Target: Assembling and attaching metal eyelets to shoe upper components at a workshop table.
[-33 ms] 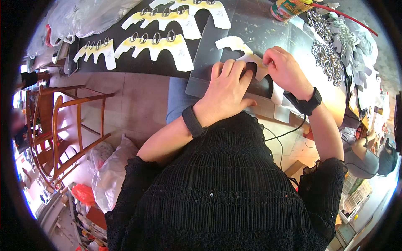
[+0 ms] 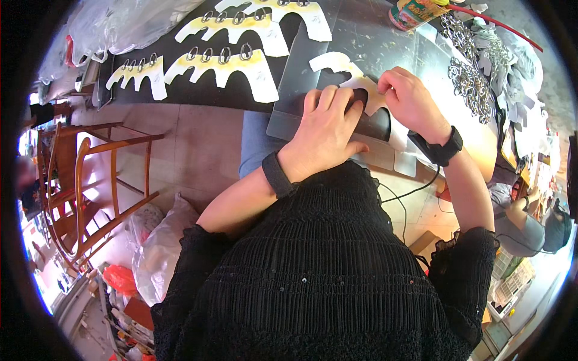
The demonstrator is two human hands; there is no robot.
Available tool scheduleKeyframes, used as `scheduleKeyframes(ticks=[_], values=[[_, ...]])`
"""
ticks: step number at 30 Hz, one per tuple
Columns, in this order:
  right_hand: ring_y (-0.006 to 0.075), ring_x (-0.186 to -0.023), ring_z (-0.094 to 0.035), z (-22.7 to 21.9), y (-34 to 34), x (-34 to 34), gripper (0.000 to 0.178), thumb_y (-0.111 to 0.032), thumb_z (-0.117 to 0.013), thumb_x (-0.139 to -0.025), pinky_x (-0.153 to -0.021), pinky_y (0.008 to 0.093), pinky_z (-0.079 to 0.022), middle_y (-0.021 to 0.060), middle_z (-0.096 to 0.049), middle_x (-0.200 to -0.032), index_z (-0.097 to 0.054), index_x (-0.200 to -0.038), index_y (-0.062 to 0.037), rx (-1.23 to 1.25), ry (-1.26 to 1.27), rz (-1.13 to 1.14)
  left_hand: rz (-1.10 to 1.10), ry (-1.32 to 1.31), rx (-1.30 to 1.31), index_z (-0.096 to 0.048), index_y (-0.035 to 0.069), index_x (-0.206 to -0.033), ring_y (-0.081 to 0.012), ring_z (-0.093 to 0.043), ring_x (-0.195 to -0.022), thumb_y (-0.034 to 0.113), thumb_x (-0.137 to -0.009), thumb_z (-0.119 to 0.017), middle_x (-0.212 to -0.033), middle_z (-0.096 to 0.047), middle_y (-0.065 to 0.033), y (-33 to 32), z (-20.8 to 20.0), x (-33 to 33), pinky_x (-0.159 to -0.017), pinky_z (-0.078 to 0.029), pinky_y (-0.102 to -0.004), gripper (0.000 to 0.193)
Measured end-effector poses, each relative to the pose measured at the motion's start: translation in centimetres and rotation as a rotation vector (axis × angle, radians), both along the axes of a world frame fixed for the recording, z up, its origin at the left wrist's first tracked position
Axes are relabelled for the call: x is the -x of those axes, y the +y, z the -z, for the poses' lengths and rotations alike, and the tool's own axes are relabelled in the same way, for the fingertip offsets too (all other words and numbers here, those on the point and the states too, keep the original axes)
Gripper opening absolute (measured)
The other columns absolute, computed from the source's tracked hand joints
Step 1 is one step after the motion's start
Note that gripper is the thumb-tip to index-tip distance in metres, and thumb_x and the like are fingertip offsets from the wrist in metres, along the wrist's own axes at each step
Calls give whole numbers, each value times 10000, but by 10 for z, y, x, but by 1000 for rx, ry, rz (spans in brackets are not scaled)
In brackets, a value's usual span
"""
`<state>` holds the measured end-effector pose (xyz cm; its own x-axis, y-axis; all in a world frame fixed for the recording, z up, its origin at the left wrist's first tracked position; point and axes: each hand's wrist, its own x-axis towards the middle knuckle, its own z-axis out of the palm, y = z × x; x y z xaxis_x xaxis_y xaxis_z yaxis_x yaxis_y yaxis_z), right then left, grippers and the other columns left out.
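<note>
Upper-centre white piece: likely light, bendy, maybe tacky where yellowed; take by plain edges. Left fingers spread beside it; right fingers curled, grip unclear.

Cluttered workshop, worktable, cut white pieces with metal rings, heaped metal links

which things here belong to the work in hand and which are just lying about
Likely part of the work:
- curved white piece at the left hand and right hand
- white pieces with metal rings
- heaped metal links

Seemingly just lying about:
- wooden chair
- red plastic bag
- clear plastic bag
</note>
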<state>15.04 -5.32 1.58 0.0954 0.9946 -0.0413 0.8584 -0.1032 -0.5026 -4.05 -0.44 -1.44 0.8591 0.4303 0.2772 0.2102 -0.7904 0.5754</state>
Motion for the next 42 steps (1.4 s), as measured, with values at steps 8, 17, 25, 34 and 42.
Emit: scheduleKeyframes(ticks=[8,17,25,34,42], values=[[296,-757,-530,-11,-12,-10,86,8,-503,-711,-679,351,-438,140,-520,-789,-515,-791,-20,-165,65,53,1,19,-1,-521,19,-1064,-273,-382,-1045,337,-574,-732,-1055,-423,-100,-1,0,0,-878,-276,-423,621],[190,-706,-554,-26,-87,-66,202,-10,-606,-703,-647,291,-449,93,-573,-848,-547,-895,-24,166,-135,422,37,36,-18,-513,12,-1056,-258,-394,-1001,337,-588,-721,-1040,-421,-85,2,-4,1,-866,-283,-418,606],[187,-735,-549,8,-91,-65,235,2,-614,-684,-666,287,-455,89,-563,-823,-531,-903,-17,71,34,381,46,70,-38,-513,12,-1059,-261,-387,-1024,318,-609,-715,-1053,-423,-88,2,-7,-1,-874,-281,-424,580],[138,-676,-513,2,-96,-64,211,2,-612,-697,-620,235,-431,35,-512,-707,-545,-894,-29,180,-39,445,60,60,-41,-517,21,-1059,-268,-394,-1033,301,-605,-719,-1058,-431,-94,2,-9,-1,-871,-286,-424,570],[54,-694,-505,-1,-92,-69,199,-43,-570,-808,-653,190,-427,-30,-532,-771,-580,-1005,-22,41,823,618,53,96,-24,-514,15,-1058,-269,-398,-1035,288,-602,-721,-1064,-430,-95,3,-12,1,-884,-282,-428,569]])
